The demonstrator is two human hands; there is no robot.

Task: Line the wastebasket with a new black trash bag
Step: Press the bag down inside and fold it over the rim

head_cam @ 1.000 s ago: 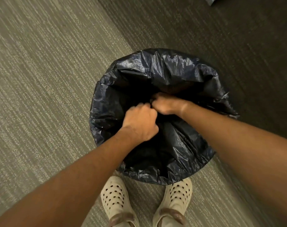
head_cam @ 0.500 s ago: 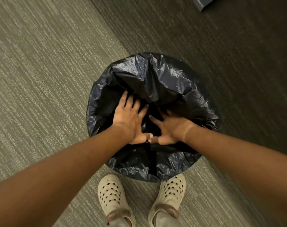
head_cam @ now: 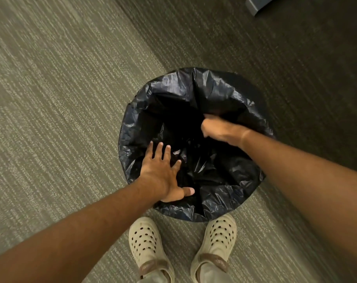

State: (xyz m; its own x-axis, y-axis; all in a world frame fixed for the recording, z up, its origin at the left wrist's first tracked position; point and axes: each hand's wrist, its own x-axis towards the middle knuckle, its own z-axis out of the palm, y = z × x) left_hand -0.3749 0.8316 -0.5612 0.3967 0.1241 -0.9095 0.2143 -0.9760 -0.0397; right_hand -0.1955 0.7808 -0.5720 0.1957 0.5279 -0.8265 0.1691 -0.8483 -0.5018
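Note:
A black trash bag (head_cam: 173, 90) lies draped over the round wastebasket, whose rim and walls it hides completely. The bag's mouth is open and its inside is dark and crumpled. My left hand (head_cam: 161, 174) is open with the fingers spread, palm pressed flat on the plastic at the near-left inner side. My right hand (head_cam: 220, 129) reaches in at the far right, slightly blurred, its fingers curled down into a fold of the bag.
The basket stands on striped grey carpet (head_cam: 61, 119), where a lighter strip meets a darker one. My two feet in cream perforated clogs (head_cam: 145, 246) stand just in front of it. A grey furniture corner (head_cam: 257, 5) shows at the top right.
My hands, together in the middle of the bag before, have moved apart: the left to the near-left side, the right to the far right with its fingers now curled. The bag's mouth is wider.

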